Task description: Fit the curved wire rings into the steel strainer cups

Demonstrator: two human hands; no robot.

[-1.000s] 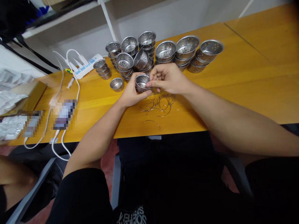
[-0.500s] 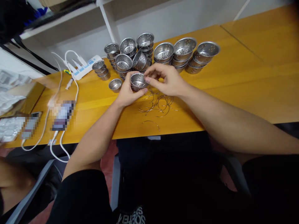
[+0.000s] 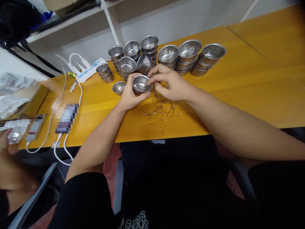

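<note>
A perforated metal cup sits in my left hand, tilted so its holed inside faces me. The thumb lies along the near side and the fingers wrap round the far left. At the cup's right rim is my right hand, fingers bent and index fingertip at the rim. Whatever is between its finger and thumb is too small to tell. Just below the hands, several thin curved wires lie in a loose tangle, with one separate wire nearer the table edge. A smaller perforated cup stands left of my left hand.
Stacks of perforated cups stand behind my hands, one cup tipped sideways. A small stack, a power strip, white cables and a phone occupy the left side. Another person's arm shows at far left.
My right thumb has shifted away from the cup's rim, and the index finger reaches over it. The other person's hand has come into view at far left. The view has shifted slightly.
</note>
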